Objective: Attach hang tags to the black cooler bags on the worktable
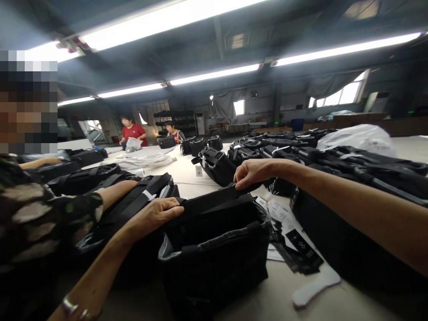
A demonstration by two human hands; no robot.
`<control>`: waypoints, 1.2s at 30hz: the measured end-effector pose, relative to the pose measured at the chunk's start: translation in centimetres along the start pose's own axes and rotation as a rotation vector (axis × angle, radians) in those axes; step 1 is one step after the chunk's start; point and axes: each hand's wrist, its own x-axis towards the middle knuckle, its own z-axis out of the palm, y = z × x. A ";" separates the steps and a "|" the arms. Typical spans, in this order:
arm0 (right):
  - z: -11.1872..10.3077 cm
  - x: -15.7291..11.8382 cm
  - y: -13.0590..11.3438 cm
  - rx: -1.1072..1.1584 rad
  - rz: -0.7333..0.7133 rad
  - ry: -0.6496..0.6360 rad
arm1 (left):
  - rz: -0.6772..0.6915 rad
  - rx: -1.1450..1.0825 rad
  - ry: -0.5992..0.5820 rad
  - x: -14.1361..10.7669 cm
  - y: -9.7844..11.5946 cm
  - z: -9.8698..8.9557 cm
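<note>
Where the head view looks down on the table (245,307), an open black bag (214,267) stands upright near the middle of the lower part, between the two forearms. Bag: soft black fabric, roughly box-shaped, mouth upward, interior dark. Its rim shows a grey edging, uneven and slightly wavy along the near side, folded outward at the near left corner. Front panel nearly uniform black; surface detail too dark to tell. Above the mouth runs a wide, flat black strap (212,199), drawn out between the hands and rising toward the right. Left hand (163,211): fingers closed, gripping the strap's left portion between thumb and fingers; bracelet (69,306) at the wrist. Right hand (249,173): fingers curled, thumb and fingertips pinching the strap's right end, above the bag's far right corner. Just right of the bag: white paper labels (279,211), black tags (299,249) in an overlapping spread, and a white piece with a toothed edge (316,286) lying flat. Farther right, a pile of black bags (361,174) with clear plastic wrap (357,138) behind. At left, a person in a patterned sleeve (67,216) reaches over another black bag (143,191) bearing a white tie.
</note>
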 end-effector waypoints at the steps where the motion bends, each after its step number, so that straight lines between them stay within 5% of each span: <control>1: 0.2 0.2 -0.3 -0.021 0.015 -0.015 | -0.027 0.000 0.002 0.1 0.0 0.0; 7: 3.2 2.0 -0.2 0.026 0.098 -0.062 | -0.035 -0.143 0.135 -0.4 -0.8 0.2; 12: 5.2 2.7 1.2 0.171 0.024 0.085 | -0.035 -0.073 0.150 -1.3 -0.5 0.5; 19: 5.3 2.6 2.3 0.405 -0.070 0.040 | -0.064 0.161 0.115 -2.2 0.7 0.2; 26: 3.7 2.7 2.0 0.432 -0.128 0.216 | -0.066 0.298 0.123 -2.1 0.9 0.6; 36: 5.6 2.1 2.1 0.226 -0.048 0.201 | -0.118 0.016 0.133 -1.9 0.5 0.8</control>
